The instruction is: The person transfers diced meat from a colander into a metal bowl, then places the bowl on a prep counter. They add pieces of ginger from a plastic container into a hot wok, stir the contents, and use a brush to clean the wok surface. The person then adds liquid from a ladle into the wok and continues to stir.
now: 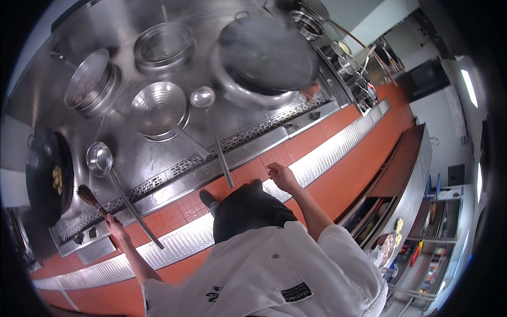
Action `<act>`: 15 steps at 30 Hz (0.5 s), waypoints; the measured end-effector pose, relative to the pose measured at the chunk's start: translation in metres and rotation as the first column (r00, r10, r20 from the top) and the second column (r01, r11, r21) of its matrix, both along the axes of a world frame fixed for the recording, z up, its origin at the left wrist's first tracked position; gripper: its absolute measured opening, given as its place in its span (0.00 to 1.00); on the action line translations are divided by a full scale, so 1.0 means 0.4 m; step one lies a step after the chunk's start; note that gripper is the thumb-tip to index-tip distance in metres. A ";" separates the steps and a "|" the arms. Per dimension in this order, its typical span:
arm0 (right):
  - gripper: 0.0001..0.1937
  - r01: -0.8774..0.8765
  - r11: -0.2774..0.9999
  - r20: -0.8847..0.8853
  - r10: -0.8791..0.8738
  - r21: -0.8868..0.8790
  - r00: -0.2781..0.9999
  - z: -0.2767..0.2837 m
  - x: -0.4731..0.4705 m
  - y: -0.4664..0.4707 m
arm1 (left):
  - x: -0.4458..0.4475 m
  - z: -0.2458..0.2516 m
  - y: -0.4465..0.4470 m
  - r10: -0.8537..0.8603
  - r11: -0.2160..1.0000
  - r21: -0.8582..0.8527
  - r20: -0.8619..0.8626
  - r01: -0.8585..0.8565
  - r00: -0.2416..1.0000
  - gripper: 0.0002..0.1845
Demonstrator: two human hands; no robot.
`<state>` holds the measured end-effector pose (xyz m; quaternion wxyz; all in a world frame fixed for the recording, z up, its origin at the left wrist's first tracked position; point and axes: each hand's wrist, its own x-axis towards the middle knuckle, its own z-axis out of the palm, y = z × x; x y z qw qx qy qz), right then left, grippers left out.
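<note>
My left hand (115, 228) is closed around the handle of a bristle wok brush (89, 196), whose bristles point towards the stove beside a black wok. In that wok (43, 174), at the far left, lie some yellowish food pieces (58, 180). My right hand (280, 176) hangs over the floor in front of the stove with its fingers curled, touching no utensil. A steel ladle (100, 158) rests near the left hand, its handle sticking out over the stove's front edge. A perforated steel strainer (160, 107) and a second ladle (202, 98) lie further right.
A large dark wok (269, 53) sits on the right burner. Steel bowls (163, 45) and a pot holding a strainer (89, 81) stand further back. A slotted drain (190, 162) edges the stove. Behind me runs a steel counter (408, 190) with food on it.
</note>
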<state>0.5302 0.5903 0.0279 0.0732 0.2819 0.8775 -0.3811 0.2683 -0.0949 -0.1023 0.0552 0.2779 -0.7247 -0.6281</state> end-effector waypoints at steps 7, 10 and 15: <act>0.19 -0.142 0.877 -0.409 -0.067 -0.459 0.910 0.130 -0.140 0.005 | 0.085 0.361 0.877 -0.304 0.923 0.171 -0.228 0.346 0.925 0.17; 0.23 -0.161 0.873 -0.470 -0.086 -0.461 0.879 0.272 -0.263 0.024 | 0.196 0.402 1.292 -0.555 0.821 0.033 -0.187 0.569 0.811 0.22; 0.17 -0.047 0.855 -0.381 -0.180 -0.517 0.907 0.261 -0.270 0.323 | 0.354 0.441 1.781 -0.709 0.550 0.095 -0.472 0.830 0.524 0.23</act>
